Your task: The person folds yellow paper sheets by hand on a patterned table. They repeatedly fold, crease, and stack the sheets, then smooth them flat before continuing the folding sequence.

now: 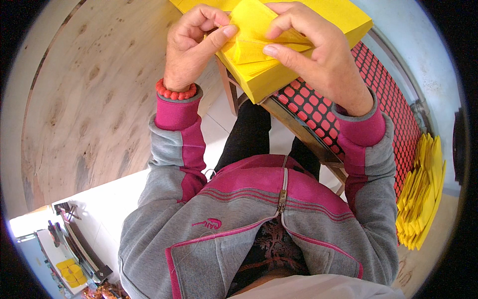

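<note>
- Pinching a folded yellow paper sheet (251, 35), the left hand (191, 47) presses its thumb on the left edge.
- Right hand (311, 55) has its grip closed on the sheet's right side.
- Sheet rests atop a yellow paper stack (318, 20).
- Folded yellow pieces (420, 199) lie well apart, right.

A large curved plywood panel (84, 99) fills the left side, above a white tiled floor (109, 199). A red grid-patterned crate (393, 109) sits to the right beside a pale blue wall (423, 45), in bright daylight.
</note>
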Demonstrator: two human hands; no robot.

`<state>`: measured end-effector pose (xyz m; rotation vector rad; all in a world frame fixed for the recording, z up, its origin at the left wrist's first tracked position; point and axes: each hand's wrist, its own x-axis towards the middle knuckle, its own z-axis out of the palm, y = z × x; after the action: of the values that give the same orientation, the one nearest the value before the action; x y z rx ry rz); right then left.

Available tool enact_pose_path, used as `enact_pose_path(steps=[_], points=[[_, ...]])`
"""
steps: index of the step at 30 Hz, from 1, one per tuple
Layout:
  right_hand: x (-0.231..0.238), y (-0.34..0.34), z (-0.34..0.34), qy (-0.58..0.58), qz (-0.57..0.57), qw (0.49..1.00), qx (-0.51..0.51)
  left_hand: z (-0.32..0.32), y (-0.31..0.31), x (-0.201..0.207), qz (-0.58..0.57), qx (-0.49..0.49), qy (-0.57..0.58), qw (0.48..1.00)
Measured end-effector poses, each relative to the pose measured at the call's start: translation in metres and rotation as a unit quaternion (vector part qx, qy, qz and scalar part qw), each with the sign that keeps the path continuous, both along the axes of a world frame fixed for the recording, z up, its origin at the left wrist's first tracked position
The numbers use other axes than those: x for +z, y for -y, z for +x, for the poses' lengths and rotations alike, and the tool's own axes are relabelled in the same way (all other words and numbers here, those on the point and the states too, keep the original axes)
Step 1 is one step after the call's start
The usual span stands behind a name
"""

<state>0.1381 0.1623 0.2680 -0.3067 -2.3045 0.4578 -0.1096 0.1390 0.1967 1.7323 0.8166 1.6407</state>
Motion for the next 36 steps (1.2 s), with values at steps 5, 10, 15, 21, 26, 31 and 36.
enact_pose_path(steps=[5,10,15,21,26,31,36], points=[[0.002,-0.001,-0.002,0.017,0.006,0.999,0.035,-0.003,-0.004,-0.003,0.019,0.014,0.006,1.0],[0.001,0.005,-0.003,-0.005,-0.059,0.998,0.035,0.0,0.005,0.003,0.027,-0.026,-0.012,0.999],[0.001,0.004,-0.005,0.0,-0.05,0.998,0.027,-0.006,0.006,0.013,0.071,-0.13,-0.027,0.989],[0.001,0.005,-0.004,-0.024,-0.048,0.998,0.027,-0.009,0.005,0.013,0.064,-0.114,-0.069,0.989],[0.001,0.004,-0.002,-0.033,-0.077,0.997,0.004,-0.004,0.007,0.004,0.002,-0.036,0.0,0.999],[0.001,-0.001,-0.006,-0.043,0.018,0.998,0.049,-0.006,0.0,0.0,0.006,0.003,0.019,1.0],[0.005,0.006,-0.002,0.009,-0.009,0.999,0.031,-0.003,0.001,0.003,0.016,0.018,0.024,0.999]])
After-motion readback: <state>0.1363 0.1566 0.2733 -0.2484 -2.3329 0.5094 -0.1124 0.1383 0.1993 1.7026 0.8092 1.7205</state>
